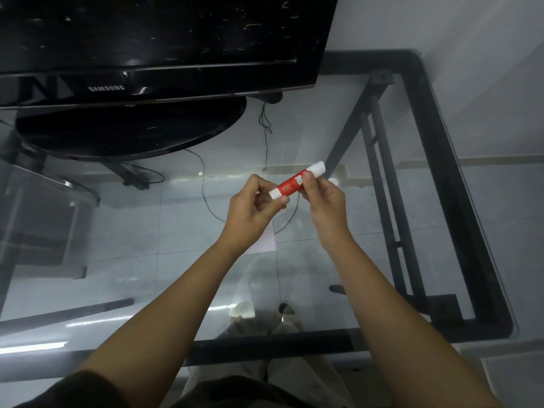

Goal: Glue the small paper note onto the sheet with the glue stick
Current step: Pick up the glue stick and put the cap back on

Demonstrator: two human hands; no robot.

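A red glue stick with white ends is held in the air above the glass table, tilted with its far end up to the right. My left hand pinches its near white end. My right hand grips its red middle from the right. A white piece of paper lies flat on the glass just below my left wrist, mostly hidden by it. I cannot tell whether this is the note or the sheet. No second paper shows.
A black Samsung monitor on an oval stand fills the far left. The glass table has a black metal frame along its right and near edges. Thin cables run under the glass. My legs and feet show below.
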